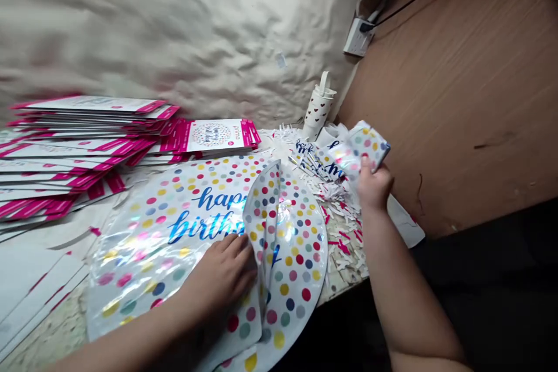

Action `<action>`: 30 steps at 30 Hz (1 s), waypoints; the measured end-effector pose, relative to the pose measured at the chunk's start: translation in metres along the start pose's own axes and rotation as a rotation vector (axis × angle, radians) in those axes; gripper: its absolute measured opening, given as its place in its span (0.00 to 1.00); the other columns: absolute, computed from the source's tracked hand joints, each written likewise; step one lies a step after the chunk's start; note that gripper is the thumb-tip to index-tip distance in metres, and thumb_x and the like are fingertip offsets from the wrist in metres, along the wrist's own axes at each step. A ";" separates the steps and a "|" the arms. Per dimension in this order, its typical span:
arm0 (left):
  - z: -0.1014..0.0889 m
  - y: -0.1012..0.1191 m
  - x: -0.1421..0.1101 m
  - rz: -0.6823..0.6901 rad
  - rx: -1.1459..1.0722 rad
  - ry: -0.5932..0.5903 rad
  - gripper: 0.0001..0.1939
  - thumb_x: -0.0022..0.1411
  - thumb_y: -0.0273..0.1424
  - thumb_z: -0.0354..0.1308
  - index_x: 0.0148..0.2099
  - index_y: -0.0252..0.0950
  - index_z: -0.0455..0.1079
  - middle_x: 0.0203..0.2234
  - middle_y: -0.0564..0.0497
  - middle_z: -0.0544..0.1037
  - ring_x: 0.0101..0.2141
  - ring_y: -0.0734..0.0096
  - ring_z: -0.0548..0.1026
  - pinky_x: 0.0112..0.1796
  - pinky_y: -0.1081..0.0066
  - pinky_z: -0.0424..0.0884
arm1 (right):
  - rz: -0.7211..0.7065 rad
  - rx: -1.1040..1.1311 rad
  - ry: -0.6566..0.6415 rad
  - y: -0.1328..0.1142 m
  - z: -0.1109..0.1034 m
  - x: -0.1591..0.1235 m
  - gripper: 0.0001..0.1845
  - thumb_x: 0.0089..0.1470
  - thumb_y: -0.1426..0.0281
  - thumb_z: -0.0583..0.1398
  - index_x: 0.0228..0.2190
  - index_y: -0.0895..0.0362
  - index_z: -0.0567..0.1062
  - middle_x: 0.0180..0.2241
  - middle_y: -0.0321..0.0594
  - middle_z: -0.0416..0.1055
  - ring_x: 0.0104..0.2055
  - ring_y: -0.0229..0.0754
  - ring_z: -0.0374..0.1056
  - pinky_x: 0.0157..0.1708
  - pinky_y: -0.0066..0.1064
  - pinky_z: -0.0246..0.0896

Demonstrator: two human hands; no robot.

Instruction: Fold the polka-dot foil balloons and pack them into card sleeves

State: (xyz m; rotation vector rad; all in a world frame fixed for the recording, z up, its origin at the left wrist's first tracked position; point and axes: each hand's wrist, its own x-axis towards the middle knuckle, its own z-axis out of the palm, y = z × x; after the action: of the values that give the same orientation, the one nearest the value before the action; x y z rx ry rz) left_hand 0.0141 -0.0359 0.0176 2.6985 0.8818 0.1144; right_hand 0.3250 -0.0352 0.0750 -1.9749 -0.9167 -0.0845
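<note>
A flat, round foil balloon [143,232] with coloured dots and blue "happy birthday" lettering lies on the table, its right part folded into an upright flap. My left hand [231,267] rests on it beside this fold, fingers curled and gripping the foil; the fingertips are hidden. To the right, my right hand [375,183] is closed, pinching a small folded dotted foil balloon [366,142] above the table. Just left of that hand is a heap of folded foil balloons [320,163] with blue lettering.
Pink-and-white printed packets [87,151] are piled at the left. A white tumbler [318,110] with hearts stands at the back, near paper strips [344,232]. White sheets [30,290] lie front left. A power strip [360,38] hangs by the brown board [471,99].
</note>
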 end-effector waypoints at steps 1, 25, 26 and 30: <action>0.000 0.002 0.006 0.018 0.031 0.010 0.18 0.58 0.33 0.47 0.47 0.33 0.70 0.46 0.38 0.72 0.49 0.50 0.68 0.49 0.52 0.65 | -0.070 -0.118 0.015 0.005 -0.004 0.017 0.25 0.60 0.67 0.44 0.52 0.68 0.63 0.46 0.59 0.69 0.47 0.52 0.66 0.45 0.39 0.59; 0.022 0.042 0.045 0.102 0.008 -0.217 0.36 0.57 0.54 0.43 0.65 0.47 0.44 0.63 0.40 0.44 0.60 0.36 0.41 0.50 0.32 0.38 | -0.194 -0.498 -0.634 0.003 0.043 0.063 0.49 0.45 0.73 0.59 0.62 0.60 0.38 0.64 0.52 0.28 0.65 0.56 0.28 0.60 0.45 0.37; 0.023 0.043 0.045 0.105 0.004 -0.218 0.36 0.57 0.54 0.43 0.64 0.47 0.45 0.63 0.41 0.43 0.60 0.35 0.40 0.50 0.31 0.37 | -0.373 -0.453 -0.704 -0.001 0.031 0.046 0.50 0.44 0.77 0.58 0.62 0.56 0.36 0.65 0.46 0.24 0.65 0.52 0.23 0.61 0.45 0.33; 0.022 0.040 0.046 0.111 -0.045 -0.158 0.31 0.62 0.45 0.43 0.64 0.40 0.48 0.63 0.42 0.47 0.61 0.43 0.42 0.54 0.37 0.39 | -0.949 -0.402 -0.992 0.002 -0.010 -0.043 0.49 0.39 0.88 0.51 0.61 0.47 0.46 0.65 0.37 0.30 0.65 0.48 0.22 0.61 0.50 0.26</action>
State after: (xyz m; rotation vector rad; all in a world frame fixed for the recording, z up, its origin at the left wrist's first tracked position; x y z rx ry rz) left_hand 0.0780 -0.0450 0.0085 2.6707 0.6750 -0.0537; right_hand 0.2981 -0.0680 0.0618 -1.6948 -2.5962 0.2145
